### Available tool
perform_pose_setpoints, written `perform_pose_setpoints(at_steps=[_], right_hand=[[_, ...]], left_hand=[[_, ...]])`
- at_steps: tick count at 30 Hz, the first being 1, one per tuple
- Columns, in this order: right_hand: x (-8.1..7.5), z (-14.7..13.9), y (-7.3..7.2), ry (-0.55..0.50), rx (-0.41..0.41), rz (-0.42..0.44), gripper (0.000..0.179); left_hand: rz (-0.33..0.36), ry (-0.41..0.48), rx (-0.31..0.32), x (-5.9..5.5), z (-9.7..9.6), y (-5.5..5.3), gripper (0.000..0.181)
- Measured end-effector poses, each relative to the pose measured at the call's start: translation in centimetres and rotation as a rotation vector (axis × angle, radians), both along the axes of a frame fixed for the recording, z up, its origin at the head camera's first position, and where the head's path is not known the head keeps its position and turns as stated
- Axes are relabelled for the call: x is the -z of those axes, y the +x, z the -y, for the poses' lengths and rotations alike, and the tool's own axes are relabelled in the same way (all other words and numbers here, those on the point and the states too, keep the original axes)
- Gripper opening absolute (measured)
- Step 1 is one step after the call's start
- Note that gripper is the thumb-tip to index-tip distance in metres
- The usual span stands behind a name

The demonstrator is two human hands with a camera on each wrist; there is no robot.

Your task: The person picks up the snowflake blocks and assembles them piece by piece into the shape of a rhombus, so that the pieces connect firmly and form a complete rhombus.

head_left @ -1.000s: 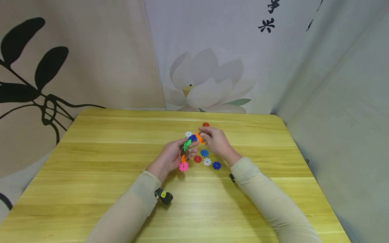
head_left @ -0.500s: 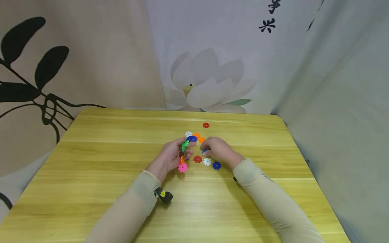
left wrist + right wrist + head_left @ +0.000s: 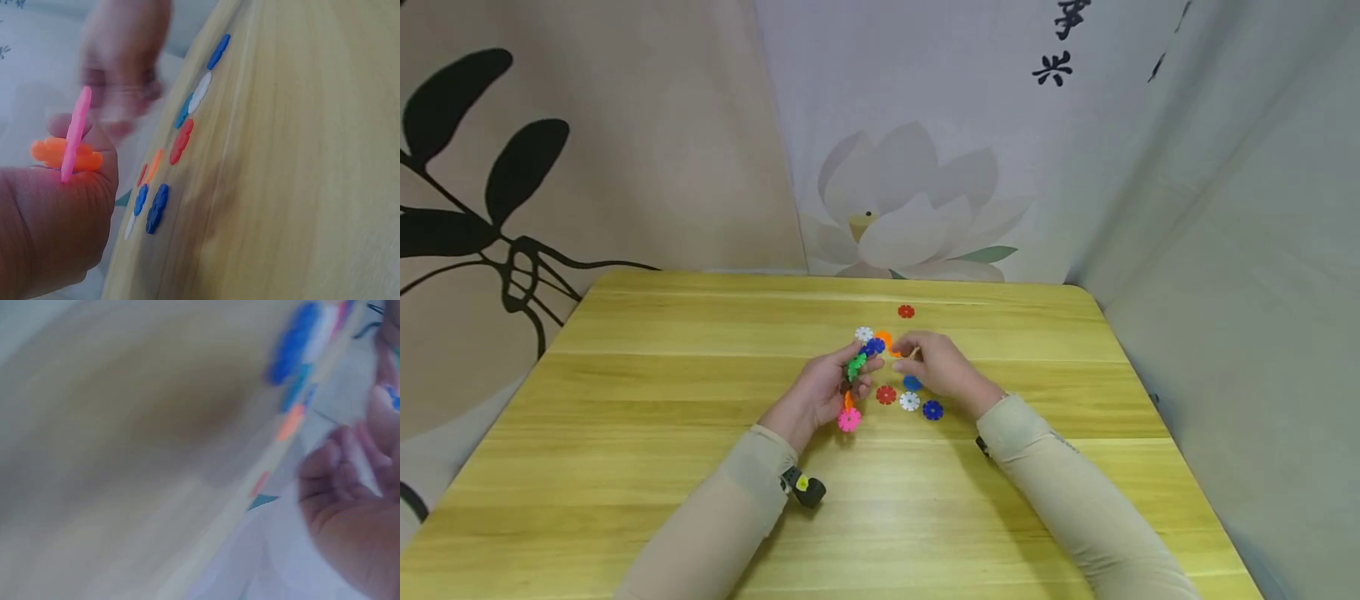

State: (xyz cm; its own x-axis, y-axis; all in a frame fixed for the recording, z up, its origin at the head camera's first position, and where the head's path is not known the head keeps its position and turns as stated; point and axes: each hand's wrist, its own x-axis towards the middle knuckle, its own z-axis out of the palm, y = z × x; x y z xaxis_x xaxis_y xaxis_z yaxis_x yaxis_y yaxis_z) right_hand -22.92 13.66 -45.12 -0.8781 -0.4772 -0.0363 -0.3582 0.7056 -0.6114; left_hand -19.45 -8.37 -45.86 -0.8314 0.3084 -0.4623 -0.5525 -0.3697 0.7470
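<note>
My left hand (image 3: 817, 388) holds a chain of linked plastic snowflake discs above the table. A pink disc (image 3: 849, 419) hangs at its near end, followed by an orange disc (image 3: 49, 151), a dark one and green discs (image 3: 857, 365). Blue discs (image 3: 876, 345) show by the fingertips; whether all belong to the chain I cannot tell. My right hand (image 3: 942, 363) hovers just right of it, fingers loosely bent, with nothing visible between them. Below the right hand lies a light blue disc (image 3: 912, 382). The right hand is blurred in the left wrist view.
On the wooden table (image 3: 685, 350) lie loose discs: red (image 3: 886, 395), white (image 3: 910, 402) and dark blue (image 3: 932, 410) in front of the hands. Behind them are a white disc (image 3: 864, 333), orange discs (image 3: 883, 339) and a red disc (image 3: 906, 312). A printed curtain (image 3: 700, 150) backs the table.
My right hand went down from the orange discs to the light blue disc, then lifted off it. That disc has shifted slightly right. The left hand keeps its chain, nearly still.
</note>
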Motion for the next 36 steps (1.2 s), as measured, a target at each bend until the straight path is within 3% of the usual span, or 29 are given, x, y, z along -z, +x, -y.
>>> perform_pose_setpoints(at_steps=[3, 7, 12, 16, 19, 25, 28, 36], right_hand=[[-1.1, 0.9, 0.3, -0.123, -0.043, -0.037, 0.034], [-1.7, 1.3, 0.2, -0.169, -0.090, -0.102, 0.019], [-1.2, 0.7, -0.2, -0.190, -0.002, -0.113, 0.009], [-1.2, 0.3, -0.2, -0.252, 0.119, -0.031, 0.008], [-1.3, 0.4, -0.2, -0.370, 0.180, 0.087, 0.011], [-1.5, 1.1, 0.4, -0.627, 0.222, 0.313, 0.025], [-1.6, 1.5, 0.8, -0.718, 0.255, 0.364, 0.025], [-1.8, 1.8, 1.1, -0.845, 0.354, 0.478, 0.021]], left_hand=[[-0.030, -0.017, 0.043, 0.1, -0.3, 0.2, 0.045], [-0.081, -0.030, 0.115, -0.2, -0.7, 0.5, 0.043], [-0.106, -0.033, 0.117, -0.2, -0.5, 0.5, 0.046], [-0.097, -0.050, 0.091, -0.1, -0.3, 0.5, 0.047], [-0.086, -0.029, 0.072, 0.0, -0.3, 0.6, 0.045], [-0.038, 0.134, 0.017, -0.5, -0.7, 0.9, 0.044], [-0.012, 0.213, 0.001, -0.9, -0.8, 1.0, 0.047], [0.000, 0.262, -0.039, -1.7, -0.7, 1.3, 0.046]])
